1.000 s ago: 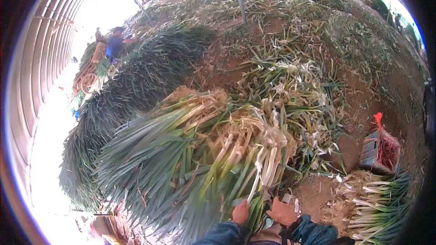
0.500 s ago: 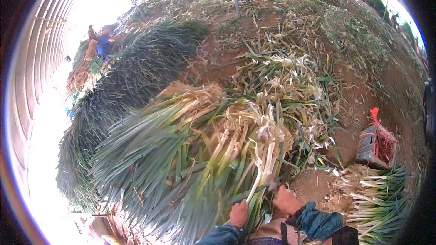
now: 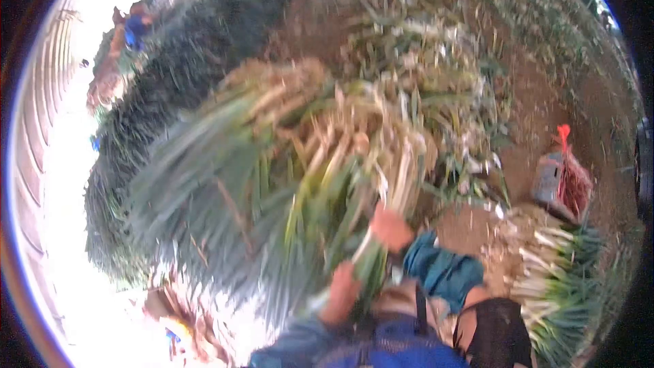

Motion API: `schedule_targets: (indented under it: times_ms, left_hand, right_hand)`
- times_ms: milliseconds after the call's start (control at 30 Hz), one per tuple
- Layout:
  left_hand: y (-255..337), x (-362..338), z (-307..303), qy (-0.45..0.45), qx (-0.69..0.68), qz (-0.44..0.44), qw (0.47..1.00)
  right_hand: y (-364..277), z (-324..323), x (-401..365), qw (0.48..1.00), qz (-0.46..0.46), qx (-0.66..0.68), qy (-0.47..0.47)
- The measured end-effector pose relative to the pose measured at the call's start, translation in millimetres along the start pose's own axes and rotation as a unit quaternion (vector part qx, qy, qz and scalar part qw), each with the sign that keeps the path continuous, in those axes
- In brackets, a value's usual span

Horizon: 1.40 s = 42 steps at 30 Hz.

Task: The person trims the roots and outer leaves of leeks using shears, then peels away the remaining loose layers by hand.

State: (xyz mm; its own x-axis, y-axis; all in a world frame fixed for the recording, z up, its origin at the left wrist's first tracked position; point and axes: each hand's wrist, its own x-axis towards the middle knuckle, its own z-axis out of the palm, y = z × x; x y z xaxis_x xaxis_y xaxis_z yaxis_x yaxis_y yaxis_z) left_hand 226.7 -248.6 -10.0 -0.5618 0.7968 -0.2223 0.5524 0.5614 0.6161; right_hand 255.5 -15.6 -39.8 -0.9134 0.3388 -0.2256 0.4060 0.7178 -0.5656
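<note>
My left hand [image 3: 343, 287] is closed round the green part of a leek [image 3: 366, 247] at the bottom centre. Just up and right of it, my right hand [image 3: 390, 229] is closed at the pale root end of that leek; motion blur hides its fingertips. A big heap of untrimmed leeks [image 3: 204, 184] lies left of and beyond my hands, roots up and leaves toward me. Pale stalks with roots [image 3: 402, 177] lie directly beyond my right hand.
Trimmed leeks [image 3: 552, 272] lie in a row at the right. Beyond them stands a crate with red strings [image 3: 572, 187]. Peeled leaves [image 3: 436, 95] litter the soil. A darker green pile [image 3: 184, 61] extends back left, near a person in blue [image 3: 135, 29].
The view has tilted down, so the scene sits higher and my lap shows more. My right hand has moved up and left, onto the leek's pale end.
</note>
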Motion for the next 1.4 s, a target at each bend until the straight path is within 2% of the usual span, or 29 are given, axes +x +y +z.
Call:
schedule_targets:
  times_ms: [33,67,100,133,167,200,233,300,333,367,467,567,667,767,867,967,1000,1033,1067,1100,1167,1267,1333,1367,1400]
  left_hand:
    - [-1,1,-17,0.029,-0.149,0.048,0.987]
    - [-4,8,-31,0.025,-0.234,-0.037,0.971]
    - [-7,27,-49,0.054,-0.211,-0.002,0.976]
    - [-9,47,-68,0.085,-0.185,0.032,0.978]
    - [-17,69,-77,0.139,-0.231,0.032,0.962]
    - [-22,92,-90,0.137,-0.153,-0.024,0.978]
    - [-27,113,-102,0.130,-0.073,-0.080,0.986]
    - [-76,149,-91,0.195,-0.005,-0.003,0.981]
    - [-84,166,-92,0.179,0.035,-0.008,0.983]
    - [-92,180,-92,0.162,0.075,-0.012,0.984]
    - [-133,212,-71,0.073,0.247,-0.053,0.965]
    - [-121,216,-70,0.042,0.214,-0.143,0.965]
    - [-129,212,-65,0.028,0.244,-0.175,0.953]
    - [-126,208,-71,-0.035,0.237,-0.190,0.952]
    - [-100,199,-75,-0.061,0.114,-0.222,0.967]
    - [-131,177,-57,0.035,0.047,-0.039,0.998]
    - [-117,173,-66,-0.036,-0.071,-0.102,0.992]
    - [-90,168,-84,-0.105,-0.186,-0.164,0.963]
    - [-74,161,-93,-0.171,-0.298,-0.223,0.912]
    - [-79,155,-87,-0.150,-0.260,-0.243,0.922]
    - [-121,139,-52,-0.107,-0.351,-0.195,0.910]
    - [-161,125,-14,-0.074,-0.403,-0.188,0.893]
    - [-103,128,-46,-0.112,-0.497,-0.282,0.813]
    - [-94,126,-50,-0.104,-0.499,-0.275,0.815]
    - [-87,123,-53,-0.098,-0.499,-0.268,0.818]
  right_hand:
    - [17,-11,0,0.995,0.023,0.088,0.030]
    - [24,0,-3,0.993,0.008,-0.054,0.102]
    - [18,-11,-8,0.986,0.085,0.077,0.117]
    - [2,-20,-27,0.987,0.113,0.096,0.055]
    - [-11,-36,-35,0.985,0.135,0.111,0.004]
    - [-18,-42,-41,0.979,0.154,0.125,-0.045]
    - [-16,-18,-51,0.983,0.144,0.098,-0.055]
    - [-25,-12,-71,0.992,0.081,0.096,-0.012]
    - [-29,-13,-76,0.994,0.048,0.095,0.011]
    - [-34,-19,-74,0.990,0.087,0.108,-0.038]
    - [-37,-20,-73,0.993,0.064,0.096,-0.039]
    - [-40,-24,-75,0.996,0.034,0.084,-0.023]
    - [-40,-17,-77,0.994,0.018,0.104,-0.018]
    - [-50,-16,-80,0.992,-0.010,0.125,0.016]
    - [-56,-10,-83,0.987,-0.135,0.036,0.078]
    - [-73,-5,-88,0.986,-0.038,0.163,0.008]
    - [-78,-8,-84,0.986,-0.015,0.162,-0.021]
    - [-83,-14,-80,0.986,0.006,0.162,-0.051]
    - [-86,-17,-76,0.983,0.027,0.161,-0.081]
    - [-84,-16,-70,0.984,0.042,0.160,-0.073]
    - [-78,-10,-59,0.984,0.070,0.155,-0.056]
    - [-78,-12,-86,0.986,-0.005,0.165,-0.008]
    - [-86,-22,-104,0.980,0.030,0.177,-0.085]
    - [-87,-26,-109,0.974,0.048,0.183,-0.124]
    - [-83,-21,-111,0.978,0.033,0.178,-0.108]
